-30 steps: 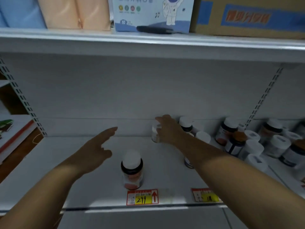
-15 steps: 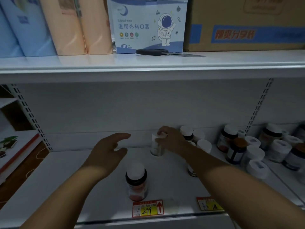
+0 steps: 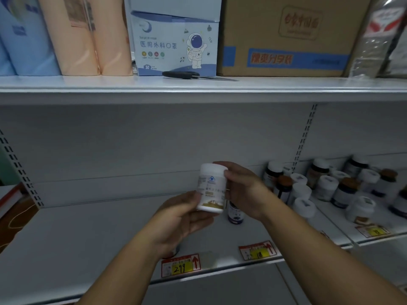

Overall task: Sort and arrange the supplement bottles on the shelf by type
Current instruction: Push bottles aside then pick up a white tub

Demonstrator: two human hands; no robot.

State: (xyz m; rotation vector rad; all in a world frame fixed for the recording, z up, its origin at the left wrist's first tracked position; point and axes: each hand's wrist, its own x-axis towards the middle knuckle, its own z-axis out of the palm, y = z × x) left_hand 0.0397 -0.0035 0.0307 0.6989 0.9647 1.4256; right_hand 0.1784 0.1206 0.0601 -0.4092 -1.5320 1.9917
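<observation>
Both hands hold one white bottle (image 3: pixel 211 187) in the air above the shelf (image 3: pixel 66 238), near the picture's middle. The left hand (image 3: pixel 182 219) cups its base from seven o'clock; the right hand (image 3: pixel 244 190) has its grip pinching the side near the cap from three o'clock. To do this well, turn the label squarely up, read its type, then match it against the crowded bottles (image 3: pixel 326 188) at three o'clock.

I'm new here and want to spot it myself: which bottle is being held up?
Find the lower white shelf under the astronaut box. Above its middle, the left hand and right hand hold one bottle. It is all white with a gold band at its base, unlike the dark-labelled bottles standing to the right.
</observation>
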